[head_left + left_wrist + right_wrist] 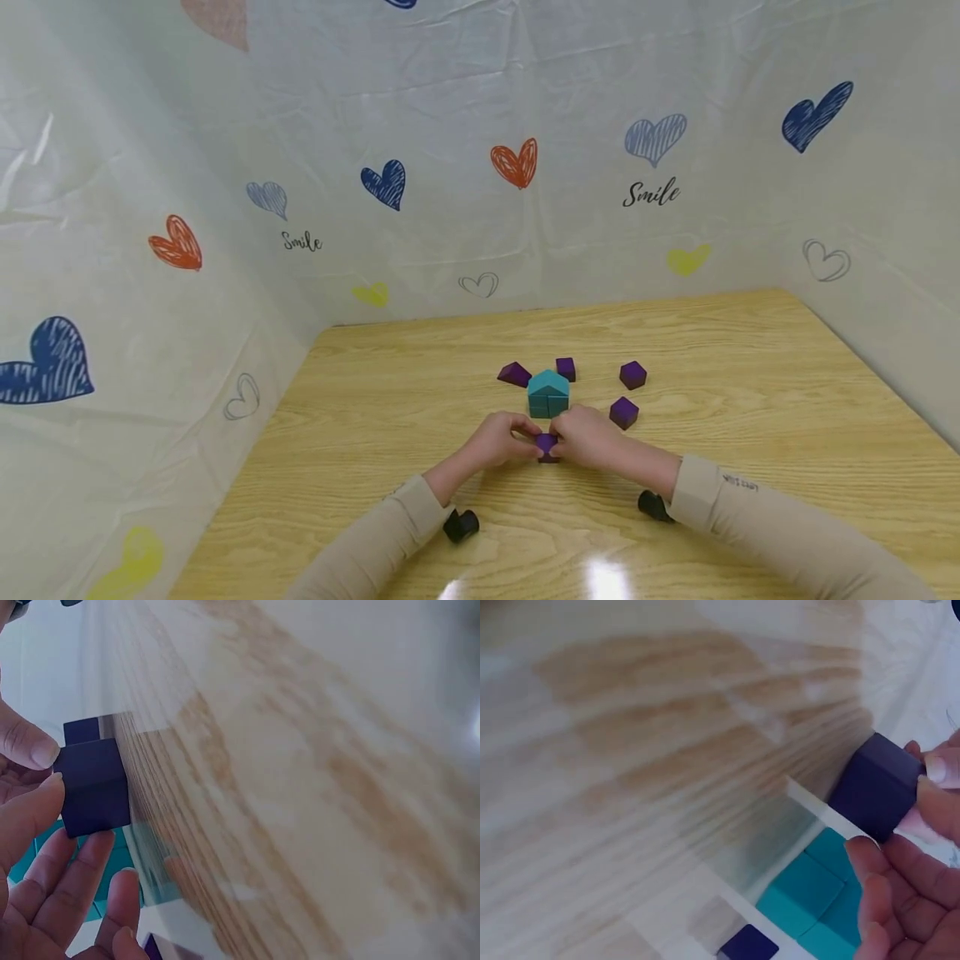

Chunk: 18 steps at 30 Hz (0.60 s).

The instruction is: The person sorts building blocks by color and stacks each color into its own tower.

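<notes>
Around: heart-print sheeting (442, 242) | glossy wooden table (375, 392) | hands (501, 439) (591, 437) pinch purple block (94, 791)

white creased sheeting (450, 108) around, coloured hearts (386, 183), "smile" lettering (651, 193); wood-grain tabletop (390, 375), bright glare (607, 578).

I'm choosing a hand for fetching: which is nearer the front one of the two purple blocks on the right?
Right. The right hand is just left of that front block; the left hand is farther left, across the gripped purple block.
</notes>
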Each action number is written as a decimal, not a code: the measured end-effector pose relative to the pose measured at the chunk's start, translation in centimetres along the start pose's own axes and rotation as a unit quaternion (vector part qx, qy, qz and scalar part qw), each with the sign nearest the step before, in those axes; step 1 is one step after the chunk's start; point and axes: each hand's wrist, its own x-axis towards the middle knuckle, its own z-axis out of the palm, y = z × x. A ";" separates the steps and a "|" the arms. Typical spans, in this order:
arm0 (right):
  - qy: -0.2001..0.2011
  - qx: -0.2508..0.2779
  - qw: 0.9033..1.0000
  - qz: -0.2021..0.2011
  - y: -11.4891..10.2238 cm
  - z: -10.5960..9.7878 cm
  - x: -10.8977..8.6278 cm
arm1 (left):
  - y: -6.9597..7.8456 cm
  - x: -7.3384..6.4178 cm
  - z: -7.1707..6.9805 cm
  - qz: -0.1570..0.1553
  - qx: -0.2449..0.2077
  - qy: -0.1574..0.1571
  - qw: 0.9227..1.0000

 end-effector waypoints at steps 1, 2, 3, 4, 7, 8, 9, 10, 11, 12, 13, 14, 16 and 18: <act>-0.001 -0.005 1.000 -0.002 0.0 -0.1 0.0 | 0.0 0.0 0.0 0.000 0.002 -0.001 1.000; -0.004 -0.007 1.000 0.002 0.0 -0.3 -0.1 | 0.1 0.0 0.0 -0.001 0.003 -0.003 1.000; -0.009 -0.008 1.000 0.006 0.1 -0.5 -0.1 | 0.1 0.0 0.0 -0.002 0.003 -0.004 1.000; -0.014 -0.010 1.000 0.009 0.2 -0.8 -0.2 | 0.1 0.0 0.0 -0.002 0.006 -0.006 1.000; -0.027 -0.022 0.999 0.004 1.1 -2.2 -0.5 | 0.1 0.1 0.0 -0.005 0.008 -0.010 1.000; -0.032 -0.027 0.999 0.000 1.5 -2.8 -0.6 | 0.1 0.1 0.0 -0.006 0.009 -0.010 1.000; -0.033 -0.030 0.999 -0.007 2.0 -3.4 -0.7 | 0.1 0.1 0.0 -0.007 0.010 -0.009 1.000; -0.032 -0.031 0.999 -0.017 2.6 -4.0 -0.8 | 0.1 0.1 0.0 -0.007 0.011 -0.009 1.000; -0.032 -0.032 0.999 -0.027 3.3 -4.5 -0.9 | 0.1 0.1 0.0 -0.008 0.011 -0.008 1.000; -0.032 -0.033 0.998 -0.038 4.1 -5.0 -1.0 | 0.0 0.1 0.0 -0.008 0.013 -0.008 1.000; -0.033 -0.032 0.998 -0.050 5.0 -5.4 -1.1 | 0.0 0.1 0.0 -0.009 0.014 -0.008 1.000; -0.037 -0.032 0.997 -0.060 5.8 -5.7 -1.3 | 0.0 0.2 0.0 -0.009 0.014 -0.007 1.000; -0.044 -0.029 0.995 -0.082 7.5 -6.1 -1.5 | 0.1 0.2 0.0 -0.010 0.015 -0.008 1.000; -0.056 -0.028 0.994 -0.094 9.0 -6.3 -1.8 | 0.1 0.1 0.0 -0.011 0.014 -0.008 1.000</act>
